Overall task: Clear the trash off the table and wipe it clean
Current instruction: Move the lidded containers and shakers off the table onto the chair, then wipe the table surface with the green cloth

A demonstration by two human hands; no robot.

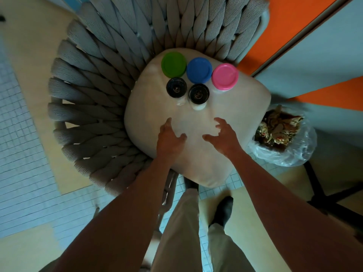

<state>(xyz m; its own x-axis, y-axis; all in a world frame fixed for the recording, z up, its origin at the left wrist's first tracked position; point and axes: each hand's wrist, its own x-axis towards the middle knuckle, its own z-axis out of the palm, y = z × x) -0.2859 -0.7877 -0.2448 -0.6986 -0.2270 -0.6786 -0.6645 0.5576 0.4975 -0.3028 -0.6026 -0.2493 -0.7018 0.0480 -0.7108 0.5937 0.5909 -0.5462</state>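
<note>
seemingly trash is cleared into the bin bag; both hands, left hand and right hand, hover with fingers loose, grasping nothing; wiping remains.

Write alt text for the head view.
Both hands, left hand and right hand, hover empty over a chair cushion holding three coloured lids and two dark-capped shakers; a full trash bag sits at right.

1. No readable text, brand, number or sign is showing anywhere in the head view.
2. The green lid, blue lid and pink lid on the cushion are showing plain, unmarked tops.
</note>
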